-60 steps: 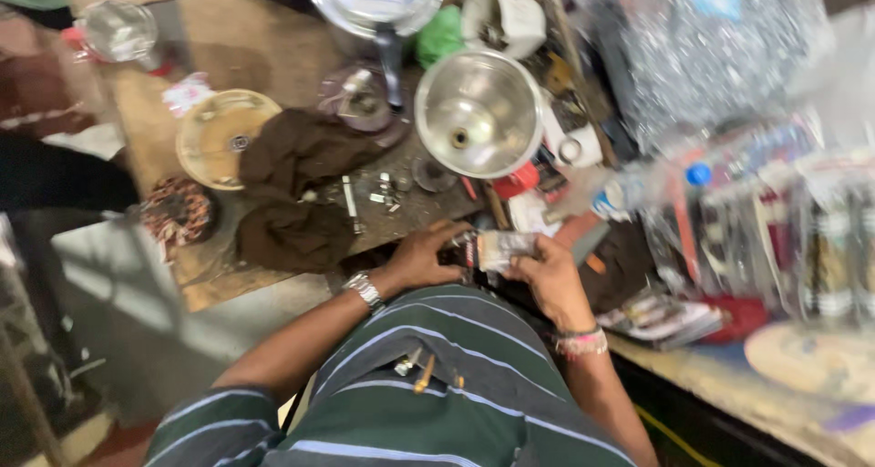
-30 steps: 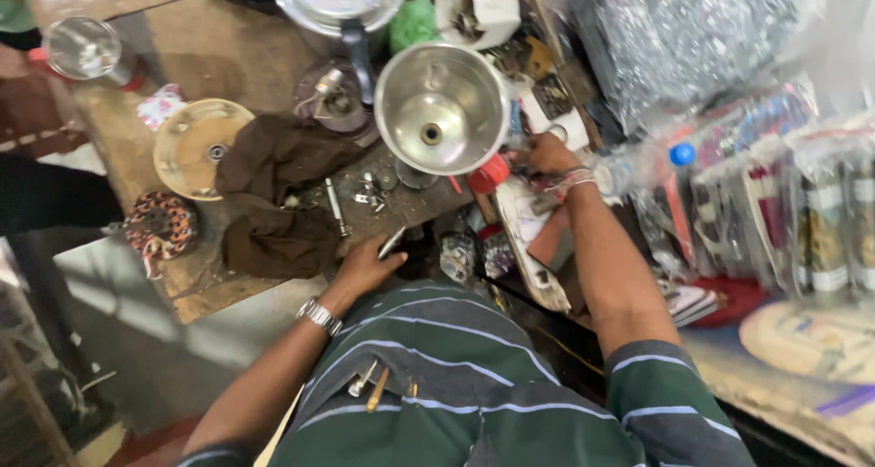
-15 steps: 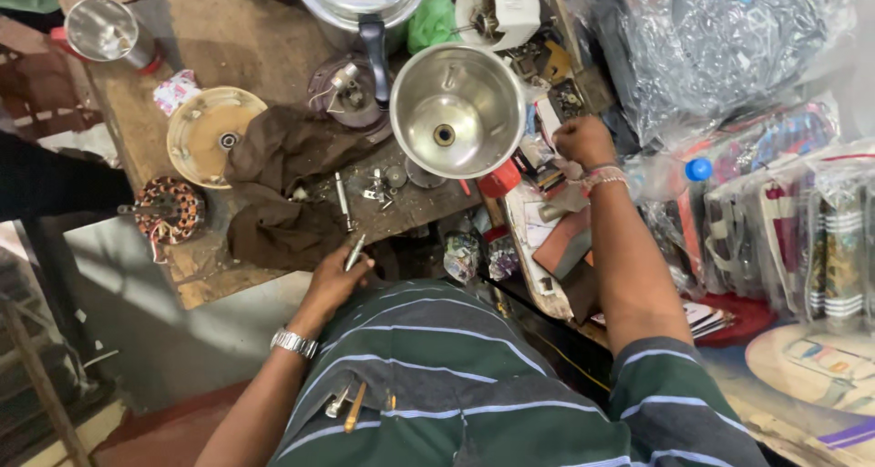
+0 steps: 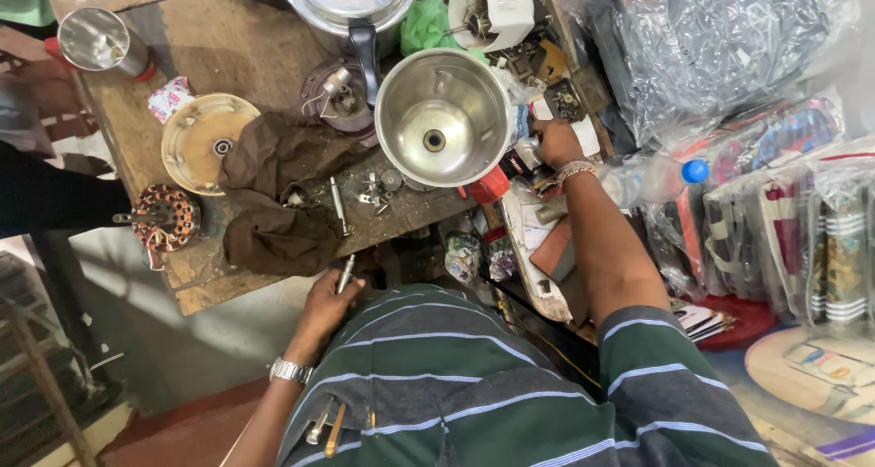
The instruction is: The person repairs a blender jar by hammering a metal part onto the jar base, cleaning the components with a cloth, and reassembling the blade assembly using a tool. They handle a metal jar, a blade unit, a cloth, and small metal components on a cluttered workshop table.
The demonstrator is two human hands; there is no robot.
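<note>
Your left hand (image 4: 328, 305) is curling shut around a slim metal tool (image 4: 345, 273), some kind of driver shaft, and you're keeping it tucked near your chest at the near edge of the wooden workbench (image 4: 246, 30). Two seconds ago that hand was up with the other one, both pinching a small part in front of you; now it's dropped back and the tool is riding with it. Your right hand (image 4: 552, 144) is doing the opposite: it's been stretching steadily farther out and is now reaching past the right side of the steel mixer jar (image 4: 444, 118) into the clutter of small parts (image 4: 565, 101) at the far right of the bench. Its fingers are bunching over that stuff, but I can't tell if they're actually clamped on anything or just rummaging. So it looks like you're splitting the work, one hand parking the tool while the other is hunting for a piece. The jar is sitting mouth-up in the middle of the bench with its red base (image 4: 487, 184) poking out on the near side, untouched by either hand. Left of it a brown rag (image 4: 273, 194) is lying crumpled, with loose screws (image 4: 372, 192) scattered between rag and jar, and a copper-wound motor stator (image 4: 164, 219) is sitting at the far left edge.
</note>
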